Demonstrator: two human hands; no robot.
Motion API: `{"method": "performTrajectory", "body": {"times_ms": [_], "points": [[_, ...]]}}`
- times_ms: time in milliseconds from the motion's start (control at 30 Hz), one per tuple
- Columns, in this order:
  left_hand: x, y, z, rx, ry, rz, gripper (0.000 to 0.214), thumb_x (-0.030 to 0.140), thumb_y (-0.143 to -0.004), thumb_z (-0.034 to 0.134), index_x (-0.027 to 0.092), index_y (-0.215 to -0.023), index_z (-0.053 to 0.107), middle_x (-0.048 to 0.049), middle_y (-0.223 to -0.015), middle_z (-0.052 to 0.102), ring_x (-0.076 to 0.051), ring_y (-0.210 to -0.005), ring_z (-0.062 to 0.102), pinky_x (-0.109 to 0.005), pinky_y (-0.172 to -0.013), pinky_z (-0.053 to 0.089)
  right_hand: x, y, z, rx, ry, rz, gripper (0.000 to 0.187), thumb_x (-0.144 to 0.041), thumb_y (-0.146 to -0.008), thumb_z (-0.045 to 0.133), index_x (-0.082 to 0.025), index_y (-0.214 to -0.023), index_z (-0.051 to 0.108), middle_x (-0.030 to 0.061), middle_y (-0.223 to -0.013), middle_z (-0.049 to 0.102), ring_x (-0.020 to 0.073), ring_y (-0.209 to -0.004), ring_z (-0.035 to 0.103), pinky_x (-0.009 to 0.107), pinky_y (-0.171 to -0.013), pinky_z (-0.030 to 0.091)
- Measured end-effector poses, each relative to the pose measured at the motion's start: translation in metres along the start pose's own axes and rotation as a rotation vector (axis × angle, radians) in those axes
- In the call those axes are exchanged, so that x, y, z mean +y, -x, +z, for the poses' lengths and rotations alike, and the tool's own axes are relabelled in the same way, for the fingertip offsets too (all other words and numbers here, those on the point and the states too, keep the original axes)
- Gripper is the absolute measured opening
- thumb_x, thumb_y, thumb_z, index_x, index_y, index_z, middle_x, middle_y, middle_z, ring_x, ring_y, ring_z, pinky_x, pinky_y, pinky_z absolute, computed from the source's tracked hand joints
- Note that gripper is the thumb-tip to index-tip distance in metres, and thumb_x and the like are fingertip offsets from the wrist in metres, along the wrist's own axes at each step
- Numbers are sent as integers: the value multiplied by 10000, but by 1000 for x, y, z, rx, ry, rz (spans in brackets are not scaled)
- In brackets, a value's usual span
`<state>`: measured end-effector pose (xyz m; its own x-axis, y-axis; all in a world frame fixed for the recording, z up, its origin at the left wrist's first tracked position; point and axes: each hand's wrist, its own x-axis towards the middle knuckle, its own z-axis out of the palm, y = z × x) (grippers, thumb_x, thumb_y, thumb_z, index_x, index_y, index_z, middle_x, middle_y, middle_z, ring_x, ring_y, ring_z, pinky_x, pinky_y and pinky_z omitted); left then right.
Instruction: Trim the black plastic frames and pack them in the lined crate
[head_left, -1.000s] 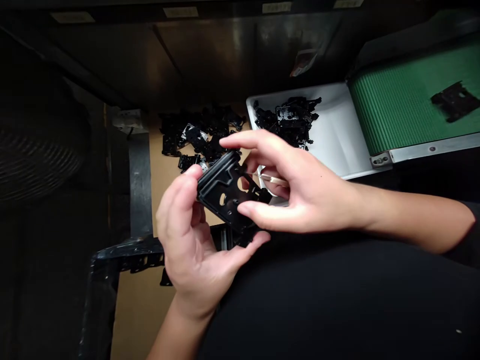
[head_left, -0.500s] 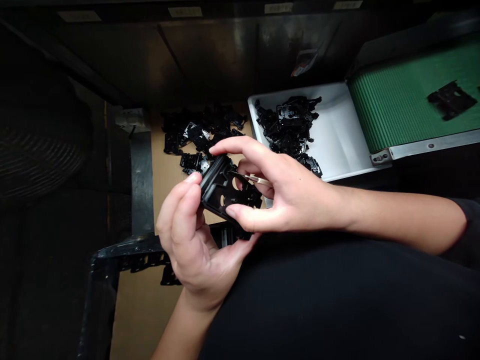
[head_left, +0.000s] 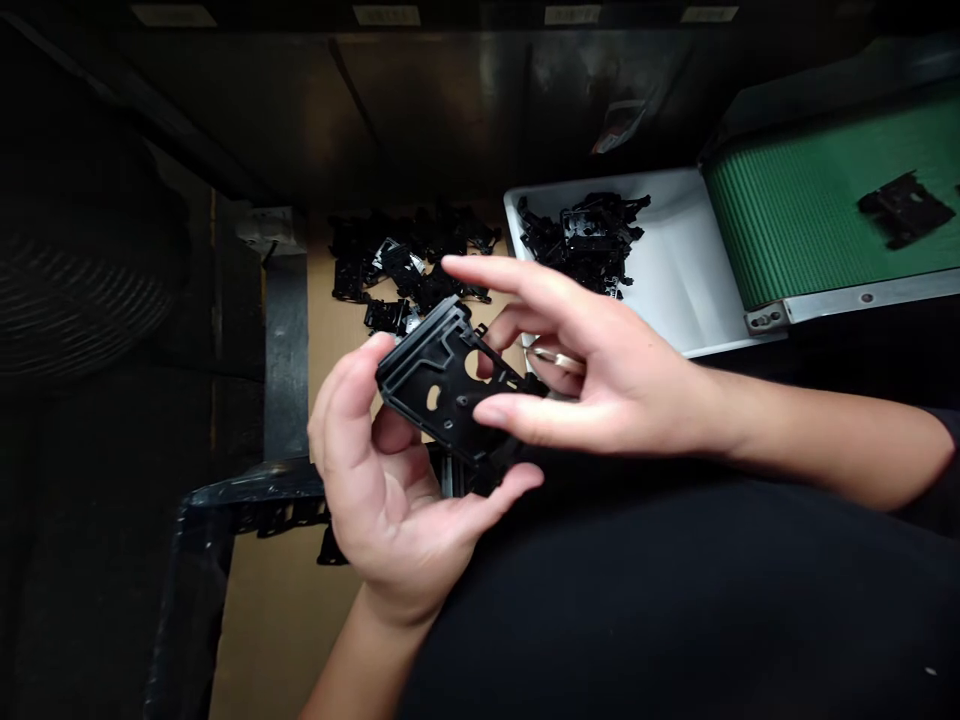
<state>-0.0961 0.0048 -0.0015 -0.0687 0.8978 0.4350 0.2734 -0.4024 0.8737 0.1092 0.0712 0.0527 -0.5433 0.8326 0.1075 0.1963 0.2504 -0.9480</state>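
Observation:
A flat black plastic part (head_left: 456, 392) with a round hole, a slot and a ridged edge is held tilted between both hands. My left hand (head_left: 397, 470) supports it by the ridged left edge with the fingers, its thumb reaching out below. My right hand (head_left: 577, 360) has its thumb on the part's face and fingers behind, with the index finger stretched out above. Tucked in the right palm is a small, thin, pale metal tool (head_left: 555, 359); its kind I cannot make out.
Similar black parts (head_left: 405, 260) lie heaped on a wooden board (head_left: 324, 370). More fill the left side of a white tray (head_left: 686, 265). A green conveyor belt (head_left: 810, 190) at right carries another part (head_left: 906, 208). A fan (head_left: 82, 300) stands at left.
My right hand has shifted slightly right, drawing the tool's tip back from the ridged edge. My left thumb has come away from the part, which has turned to show more of its face.

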Motion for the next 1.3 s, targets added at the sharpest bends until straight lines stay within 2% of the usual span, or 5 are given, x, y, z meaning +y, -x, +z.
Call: {"method": "performTrajectory", "body": {"times_ms": [267,500,700,933,1300], "points": [[2,-5,-8,21,18,84,1284,652,-466,1027,368,-1600,496,-109,-1579,520,-446,-1500,523,-482,-885,729,14,19,-15,-15,-82,-115,320,-328,-970,792,-138,-1218,724,50,-1048,703,58,-654,485,179,-497,380],[5,-5,-4,34,81,37,1235,633,-467,1032,371,-1572,546,-101,-1567,569,-418,-1432,603,-422,-880,727,17,26,-15,-61,-119,-203,316,-132,-926,799,-160,-1233,732,64,-1060,719,55,-623,437,203,-495,397],[1,-7,-8,-12,131,63,1292,617,-454,1034,331,-1602,516,-114,-1617,546,-410,-1379,650,-527,-1111,631,17,26,-12,-18,-134,-248,288,-108,-907,815,-145,-1188,764,81,-989,738,88,-654,489,211,-476,415],[5,-3,-16,-18,80,16,1104,591,-654,956,348,-1625,490,-60,-1692,494,-400,-1523,522,-536,-1247,536,20,24,-8,30,-119,-311,234,-124,-906,833,-108,-1128,762,74,-951,735,91,-699,539,211,-500,424],[-6,2,-29,-5,23,153,1390,624,-368,1053,395,-1616,486,-3,-1713,468,-483,-1584,398,-614,-1150,590,20,21,1,77,-105,-404,218,-213,-912,861,-146,-1096,764,41,-935,764,137,-824,684,261,-619,562]]}}
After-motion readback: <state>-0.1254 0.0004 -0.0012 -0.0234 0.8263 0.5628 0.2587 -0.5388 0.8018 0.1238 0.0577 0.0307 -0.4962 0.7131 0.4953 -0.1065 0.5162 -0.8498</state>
